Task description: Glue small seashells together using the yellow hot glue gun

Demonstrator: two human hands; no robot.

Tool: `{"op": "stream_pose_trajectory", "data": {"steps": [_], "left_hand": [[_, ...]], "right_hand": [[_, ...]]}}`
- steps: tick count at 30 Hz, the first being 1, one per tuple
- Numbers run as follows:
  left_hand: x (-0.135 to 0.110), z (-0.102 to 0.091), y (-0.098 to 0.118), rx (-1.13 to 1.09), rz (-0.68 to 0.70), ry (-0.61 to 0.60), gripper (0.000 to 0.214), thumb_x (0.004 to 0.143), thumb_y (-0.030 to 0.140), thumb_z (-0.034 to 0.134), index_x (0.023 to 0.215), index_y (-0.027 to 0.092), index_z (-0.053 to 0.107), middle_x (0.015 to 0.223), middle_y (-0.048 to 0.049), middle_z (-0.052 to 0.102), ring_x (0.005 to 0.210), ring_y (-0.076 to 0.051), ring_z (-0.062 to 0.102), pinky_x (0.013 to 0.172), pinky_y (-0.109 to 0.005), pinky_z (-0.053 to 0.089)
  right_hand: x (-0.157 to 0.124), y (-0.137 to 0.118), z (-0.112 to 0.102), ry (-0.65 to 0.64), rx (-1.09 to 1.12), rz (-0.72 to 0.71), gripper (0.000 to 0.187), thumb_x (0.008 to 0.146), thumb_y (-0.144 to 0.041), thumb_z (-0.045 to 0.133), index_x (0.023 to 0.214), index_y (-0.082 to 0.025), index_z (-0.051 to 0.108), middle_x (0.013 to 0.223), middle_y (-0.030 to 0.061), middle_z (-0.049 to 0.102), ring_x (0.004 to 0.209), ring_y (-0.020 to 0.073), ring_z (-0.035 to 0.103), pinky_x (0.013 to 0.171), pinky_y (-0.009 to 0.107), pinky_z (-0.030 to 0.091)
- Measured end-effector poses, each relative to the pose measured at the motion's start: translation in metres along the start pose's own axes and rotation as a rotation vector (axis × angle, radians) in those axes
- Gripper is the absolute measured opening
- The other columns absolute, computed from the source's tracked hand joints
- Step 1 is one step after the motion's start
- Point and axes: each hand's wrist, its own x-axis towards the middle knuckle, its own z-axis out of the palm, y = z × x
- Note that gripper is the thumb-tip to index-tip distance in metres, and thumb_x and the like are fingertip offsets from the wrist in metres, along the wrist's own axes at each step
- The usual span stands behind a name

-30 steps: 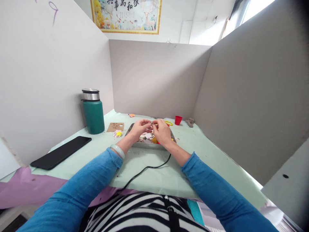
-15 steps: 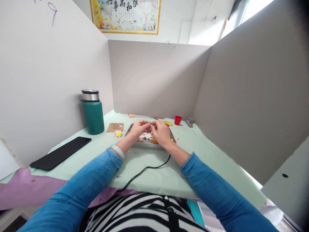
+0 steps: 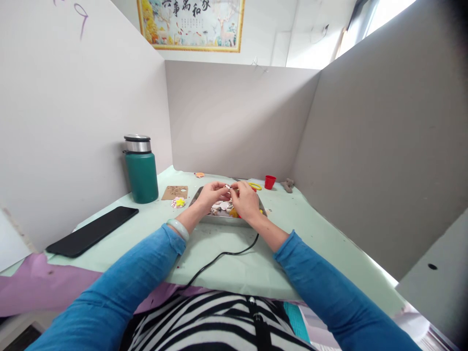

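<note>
Apparently steadied from both sides: left hand (image 3: 211,195) and right hand (image 3: 247,199), fingers pinching a small mottled piece (image 3: 228,186) | held over the tray (image 3: 226,221), likely to catch drops | bottle (image 3: 141,175) aside, perhaps for room

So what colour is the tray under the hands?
Silvery grey: the tray shows best along its near wall, in the head view.

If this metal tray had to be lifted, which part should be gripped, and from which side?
Probably the metal tray is best held two-handed, by its left and right walls, coming in from outside: it is wide and shallow, sits flat on the table, and carries many small pieces that might slide if only one wall were raised.
</note>
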Motion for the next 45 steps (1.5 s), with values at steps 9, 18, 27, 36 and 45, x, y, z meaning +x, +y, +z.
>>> {"op": "stream_pose_trajectory", "data": {"steps": [9, 18, 27, 36, 45], "left_hand": [[0.0024, -0.0016, -0.0039, 0.016, 0.01, 0.019, 0.025, 0.066, 0.028, 0.071, 0.079, 0.012, 0.056, 0.072, -0.0038, 0.063, 0.064, -0.015, 0.063, 0.07, -0.036, 0.053], [0.002, -0.0011, -0.0027, -0.026, 0.022, 0.01, 0.024, 0.064, 0.025, 0.072, 0.076, 0.012, 0.055, 0.069, -0.0027, 0.062, 0.062, -0.015, 0.063, 0.069, -0.035, 0.053], [0.0033, -0.0026, -0.0043, -0.063, 0.005, -0.046, 0.033, 0.063, 0.029, 0.075, 0.088, 0.011, 0.063, 0.079, -0.0066, 0.066, 0.07, -0.016, 0.064, 0.074, -0.033, 0.051], [0.0061, -0.0068, -0.0088, -0.049, 0.105, 0.021, 0.042, 0.057, 0.029, 0.079, 0.092, 0.011, 0.063, 0.089, -0.0073, 0.065, 0.078, -0.016, 0.062, 0.077, -0.034, 0.049], [0.0048, -0.0054, -0.007, 0.102, 0.154, 0.085, 0.039, 0.059, 0.028, 0.077, 0.092, 0.015, 0.061, 0.072, -0.0014, 0.062, 0.066, -0.013, 0.059, 0.063, -0.025, 0.047]], "right_hand": [[0.0002, 0.0027, 0.0032, -0.01, -0.003, -0.021, 0.016, 0.086, -0.026, 0.047, 0.09, -0.018, 0.059, 0.093, 0.0054, 0.061, 0.075, 0.016, 0.057, 0.068, 0.027, 0.039], [-0.0002, 0.0026, 0.0035, -0.012, 0.018, -0.033, 0.015, 0.085, -0.026, 0.047, 0.089, -0.019, 0.059, 0.094, 0.0061, 0.061, 0.074, 0.016, 0.057, 0.07, 0.028, 0.04], [0.004, 0.009, 0.0064, 0.028, 0.085, 0.047, 0.015, 0.084, -0.023, 0.046, 0.089, -0.019, 0.059, 0.096, 0.0061, 0.06, 0.08, 0.0169, 0.057, 0.074, 0.029, 0.043], [0.0043, 0.0091, 0.0059, 0.041, 0.093, 0.083, 0.013, 0.082, -0.028, 0.049, 0.088, -0.019, 0.057, 0.093, 0.0057, 0.06, 0.08, 0.0173, 0.056, 0.072, 0.029, 0.043], [0.0049, 0.0081, 0.0059, -0.009, 0.148, 0.054, 0.014, 0.081, -0.027, 0.05, 0.086, -0.019, 0.061, 0.09, 0.0043, 0.062, 0.078, 0.0157, 0.057, 0.071, 0.028, 0.042]]}}
